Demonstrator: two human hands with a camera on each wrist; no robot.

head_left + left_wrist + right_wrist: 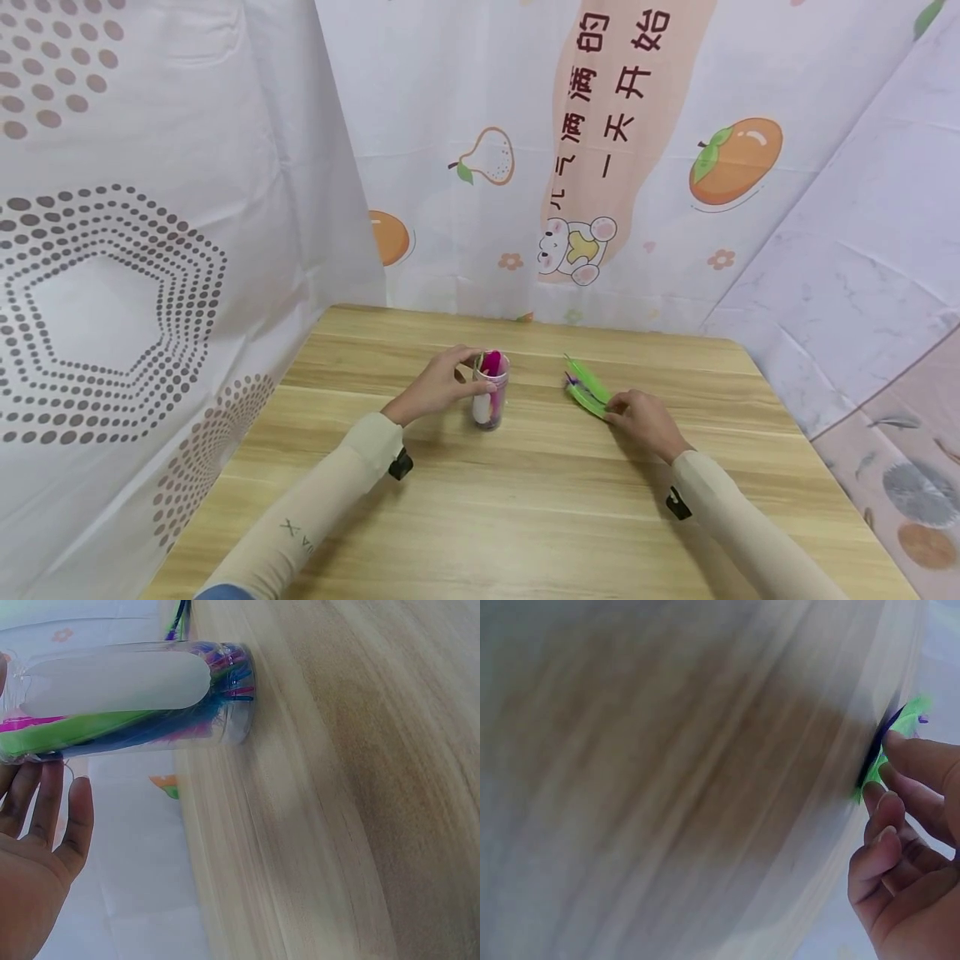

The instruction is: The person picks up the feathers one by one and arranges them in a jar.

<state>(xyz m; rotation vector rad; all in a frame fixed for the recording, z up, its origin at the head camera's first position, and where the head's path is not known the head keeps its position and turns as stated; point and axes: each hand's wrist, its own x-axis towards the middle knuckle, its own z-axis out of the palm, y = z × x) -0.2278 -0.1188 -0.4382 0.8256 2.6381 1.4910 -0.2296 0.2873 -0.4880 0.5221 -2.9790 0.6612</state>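
Head view: left hand grips a clear jar near its rim, thumb on the near side, fingers round the far side. Jar stands upright on the wood-grain table, just below frame centre. Magenta feather shows at its mouth. Left wrist view: jar lies across the upper left, white oval label on its side, green feather and blue and pink ones visible through the wall, thin ends bunched at the base.

Right hand, right of centre in the head view, pinches the near end of the loose green feathers between thumb and fingers. They fan out toward the upper left on the table, purple bits at the far end, well apart from the jar. Right wrist view: same pinch at the right edge, other fingers curled.

Rest: beige sleeves on both arms, a black device at each wrist. Fruit-print curtain behind the table, dot-pattern curtain at frame left.
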